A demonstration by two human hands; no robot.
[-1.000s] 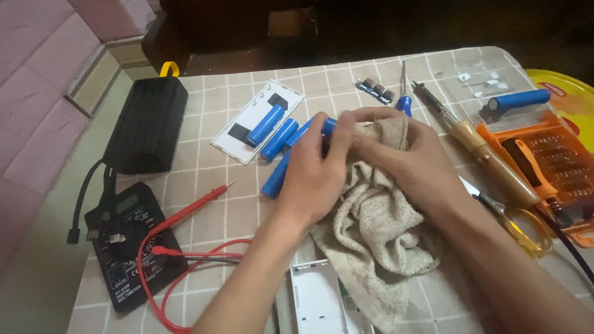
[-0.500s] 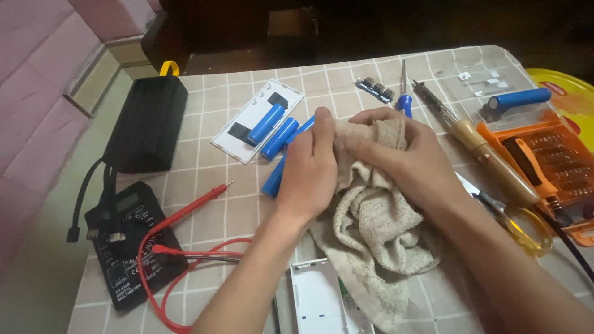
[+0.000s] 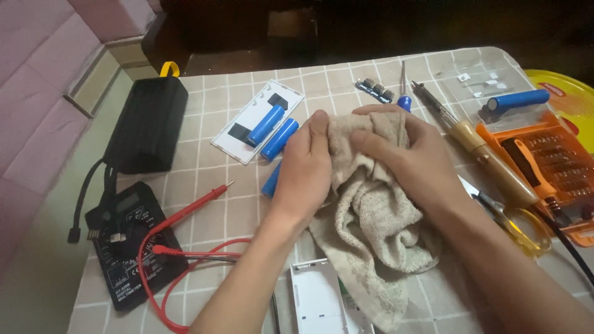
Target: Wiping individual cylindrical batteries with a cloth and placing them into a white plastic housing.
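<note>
Both hands now bunched tighter on nubby beige cloth point(image 3: 371, 222), left hand point(image 3: 306, 170), right hand point(image 3: 411, 158), perhaps hiding a blue cell.

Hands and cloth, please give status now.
Left hand and right hand both gripping beige cloth. Blue cells beside left hand. Soldering iron right.

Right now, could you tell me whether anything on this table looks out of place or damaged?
Nothing looks damaged or spilled. Both hands, left hand and right hand, grip a beige cloth; blue cylindrical cells lie loosely beside them.
</note>
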